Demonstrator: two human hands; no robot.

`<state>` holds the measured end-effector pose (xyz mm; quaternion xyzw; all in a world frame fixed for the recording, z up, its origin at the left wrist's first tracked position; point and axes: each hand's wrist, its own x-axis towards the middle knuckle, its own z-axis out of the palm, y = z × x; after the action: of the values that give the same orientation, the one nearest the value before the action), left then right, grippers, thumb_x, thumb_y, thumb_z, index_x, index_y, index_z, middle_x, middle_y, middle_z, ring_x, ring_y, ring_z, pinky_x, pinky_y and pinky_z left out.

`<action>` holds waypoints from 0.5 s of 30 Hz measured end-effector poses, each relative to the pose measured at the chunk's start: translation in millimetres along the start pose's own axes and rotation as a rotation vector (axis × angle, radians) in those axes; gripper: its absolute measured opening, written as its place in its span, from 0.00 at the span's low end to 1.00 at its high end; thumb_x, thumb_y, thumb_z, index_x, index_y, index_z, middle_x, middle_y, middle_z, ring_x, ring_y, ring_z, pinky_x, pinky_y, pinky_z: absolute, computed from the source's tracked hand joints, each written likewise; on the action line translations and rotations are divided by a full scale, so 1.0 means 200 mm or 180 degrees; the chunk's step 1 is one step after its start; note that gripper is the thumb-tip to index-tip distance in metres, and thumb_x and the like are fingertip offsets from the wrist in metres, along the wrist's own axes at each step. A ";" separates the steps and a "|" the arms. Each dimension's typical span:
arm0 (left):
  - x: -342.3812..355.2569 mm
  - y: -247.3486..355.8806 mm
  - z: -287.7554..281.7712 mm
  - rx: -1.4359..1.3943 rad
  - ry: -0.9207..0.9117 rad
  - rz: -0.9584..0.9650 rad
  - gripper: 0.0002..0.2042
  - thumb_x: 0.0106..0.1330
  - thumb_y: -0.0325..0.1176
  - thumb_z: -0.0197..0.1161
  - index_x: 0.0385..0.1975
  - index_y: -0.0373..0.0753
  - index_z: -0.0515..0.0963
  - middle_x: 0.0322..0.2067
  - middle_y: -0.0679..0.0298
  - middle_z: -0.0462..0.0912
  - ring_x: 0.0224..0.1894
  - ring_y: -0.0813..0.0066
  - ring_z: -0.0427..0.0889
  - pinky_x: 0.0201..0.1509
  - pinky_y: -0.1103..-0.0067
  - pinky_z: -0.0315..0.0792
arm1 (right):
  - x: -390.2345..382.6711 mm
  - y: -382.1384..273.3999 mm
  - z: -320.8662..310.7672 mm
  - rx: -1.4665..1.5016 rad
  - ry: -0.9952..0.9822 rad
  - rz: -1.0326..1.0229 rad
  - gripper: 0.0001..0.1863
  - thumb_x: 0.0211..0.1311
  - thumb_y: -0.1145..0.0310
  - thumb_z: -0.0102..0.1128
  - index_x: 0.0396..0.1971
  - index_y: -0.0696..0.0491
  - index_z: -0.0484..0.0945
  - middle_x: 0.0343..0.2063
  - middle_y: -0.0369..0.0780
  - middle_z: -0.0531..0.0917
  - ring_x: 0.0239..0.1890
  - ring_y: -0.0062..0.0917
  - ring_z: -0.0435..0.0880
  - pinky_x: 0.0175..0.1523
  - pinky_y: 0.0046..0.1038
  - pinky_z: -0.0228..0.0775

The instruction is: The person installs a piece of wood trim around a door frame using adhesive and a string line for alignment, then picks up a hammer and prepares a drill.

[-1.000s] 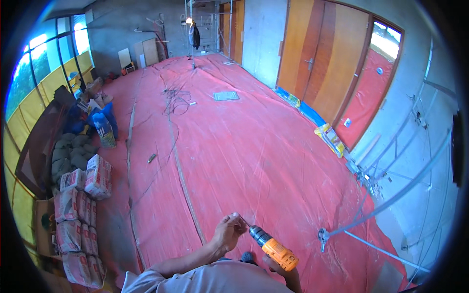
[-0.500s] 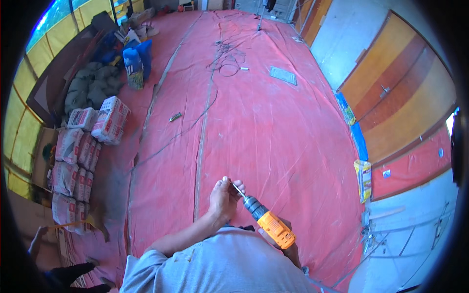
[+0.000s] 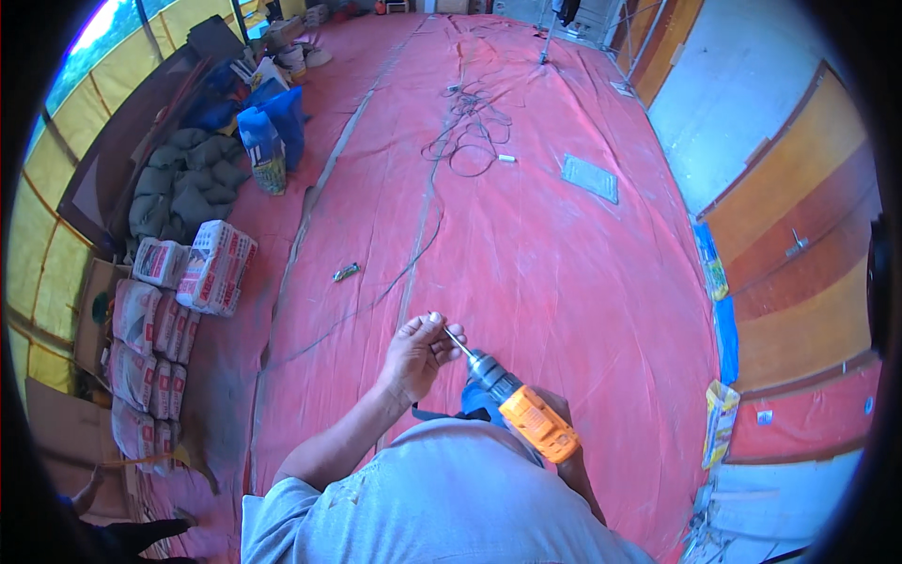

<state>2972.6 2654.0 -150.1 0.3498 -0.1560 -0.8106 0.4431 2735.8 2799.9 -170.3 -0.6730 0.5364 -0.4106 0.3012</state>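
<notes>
Left hand [image 3: 413, 355] pinched tip of thin metal drill bit [image 3: 453, 339], fingers closed round it. Right hand [image 3: 562, 414] wrapped grip of orange cordless drill [image 3: 526, 415], held over red floor sheet [image 3: 564, 282], near its lower edge. Best keep bit straight in chuck, fingers off trigger. Count: one drill, one bit, two hands.

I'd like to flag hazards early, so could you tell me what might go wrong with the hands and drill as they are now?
1. The left hand pinches the tip of the drill bit while the right hand grips the orange drill; a bump on the trigger could hurt the fingers.
2. Loose cables lie across the red floor sheet ahead, a possible trip hazard.
3. A small tool lies on the sheet and could be stepped on.
</notes>
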 end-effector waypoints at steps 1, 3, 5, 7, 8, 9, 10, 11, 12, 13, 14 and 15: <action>0.16 0.05 0.04 -0.0008 -0.0002 0.0121 0.08 0.76 0.38 0.57 0.40 0.40 0.76 0.34 0.58 0.86 0.37 0.67 0.88 0.39 0.74 0.84 | 0.20 0.08 -0.06 -0.0208 -0.0033 -0.0341 0.11 0.54 0.69 0.73 0.36 0.53 0.80 0.27 0.38 0.82 0.29 0.33 0.84 0.32 0.35 0.75; 0.37 0.23 0.17 0.0125 0.0064 0.0487 0.08 0.76 0.38 0.58 0.41 0.40 0.76 0.34 0.59 0.86 0.36 0.68 0.87 0.39 0.75 0.83 | 0.60 0.19 -0.14 -0.0585 -0.0061 -0.1007 0.12 0.55 0.71 0.71 0.39 0.54 0.79 0.27 0.39 0.81 0.28 0.34 0.83 0.32 0.32 0.76; 0.52 0.42 0.31 0.0235 0.0114 0.0955 0.08 0.76 0.38 0.58 0.41 0.40 0.76 0.33 0.60 0.86 0.35 0.69 0.87 0.38 0.75 0.82 | 0.95 0.30 -0.19 -0.0265 -0.0182 -0.1154 0.15 0.52 0.69 0.73 0.40 0.53 0.80 0.27 0.40 0.81 0.32 0.36 0.84 0.38 0.35 0.76; 0.66 0.64 0.46 0.0236 0.0125 0.1406 0.08 0.77 0.36 0.56 0.43 0.39 0.76 0.33 0.61 0.85 0.35 0.70 0.86 0.38 0.76 0.81 | 1.32 0.32 -0.18 -0.0036 -0.0280 -0.1275 0.17 0.52 0.69 0.72 0.42 0.51 0.80 0.29 0.39 0.82 0.34 0.36 0.84 0.43 0.39 0.75; 0.75 0.75 0.51 0.0235 0.0074 0.1632 0.08 0.77 0.36 0.56 0.43 0.39 0.76 0.33 0.61 0.85 0.35 0.70 0.86 0.39 0.76 0.81 | 1.51 0.34 -0.18 -0.0016 -0.0408 -0.1328 0.17 0.52 0.69 0.72 0.44 0.50 0.80 0.31 0.39 0.83 0.35 0.36 0.84 0.46 0.40 0.74; 0.83 0.86 0.57 0.0238 0.0027 0.1857 0.08 0.77 0.35 0.55 0.44 0.39 0.76 0.33 0.60 0.85 0.35 0.70 0.86 0.39 0.76 0.81 | 1.69 0.34 -0.19 0.0002 -0.0553 -0.1348 0.18 0.53 0.70 0.71 0.45 0.49 0.80 0.33 0.38 0.83 0.37 0.35 0.84 0.49 0.42 0.73; 0.93 0.96 0.64 0.0231 0.0005 0.2023 0.08 0.78 0.35 0.53 0.45 0.39 0.76 0.32 0.60 0.84 0.35 0.71 0.86 0.39 0.76 0.80 | 1.85 0.45 -0.15 -0.0124 -0.0589 -0.1507 0.18 0.53 0.70 0.71 0.46 0.49 0.80 0.34 0.37 0.83 0.38 0.35 0.84 0.50 0.42 0.73; 1.04 1.05 0.66 0.0160 -0.0013 0.2130 0.08 0.79 0.35 0.53 0.45 0.39 0.76 0.32 0.61 0.84 0.34 0.71 0.85 0.39 0.76 0.80 | 2.06 0.48 -0.12 0.0023 -0.0289 -0.1849 0.19 0.54 0.70 0.70 0.48 0.49 0.79 0.36 0.37 0.83 0.39 0.34 0.83 0.52 0.42 0.73; 1.17 1.15 0.68 0.0092 -0.0037 0.2229 0.08 0.79 0.35 0.52 0.45 0.39 0.76 0.31 0.61 0.83 0.34 0.71 0.85 0.39 0.76 0.79 | 2.25 0.50 -0.08 0.0148 0.0020 -0.2145 0.20 0.55 0.71 0.70 0.49 0.48 0.78 0.37 0.37 0.82 0.41 0.34 0.83 0.53 0.42 0.72; 1.30 1.26 0.69 0.0021 -0.0103 0.2349 0.08 0.79 0.35 0.52 0.45 0.40 0.75 0.31 0.61 0.83 0.33 0.71 0.84 0.39 0.76 0.79 | 2.44 0.52 -0.07 0.0124 0.0005 -0.2269 0.21 0.56 0.71 0.69 0.50 0.49 0.77 0.38 0.37 0.81 0.42 0.33 0.83 0.56 0.43 0.72; 1.42 1.35 0.70 -0.0029 -0.0083 0.2421 0.08 0.79 0.36 0.51 0.46 0.40 0.74 0.30 0.61 0.81 0.32 0.72 0.83 0.38 0.76 0.78 | 2.64 0.55 -0.05 0.0009 0.0008 -0.2456 0.21 0.56 0.71 0.69 0.51 0.50 0.76 0.38 0.37 0.81 0.42 0.33 0.82 0.57 0.44 0.72; 1.56 1.46 0.72 -0.0062 -0.0168 0.2457 0.08 0.79 0.36 0.51 0.46 0.40 0.74 0.30 0.61 0.81 0.32 0.72 0.83 0.38 0.76 0.78 | 2.84 0.59 -0.03 -0.0112 0.0025 -0.2634 0.22 0.56 0.71 0.69 0.51 0.51 0.76 0.38 0.37 0.80 0.42 0.32 0.82 0.59 0.45 0.71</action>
<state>2936.7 2224.9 -17.8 0.2401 -0.2799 -0.5943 0.7147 2724.0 2220.3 -136.3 -0.8353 0.2286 -0.4904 0.0971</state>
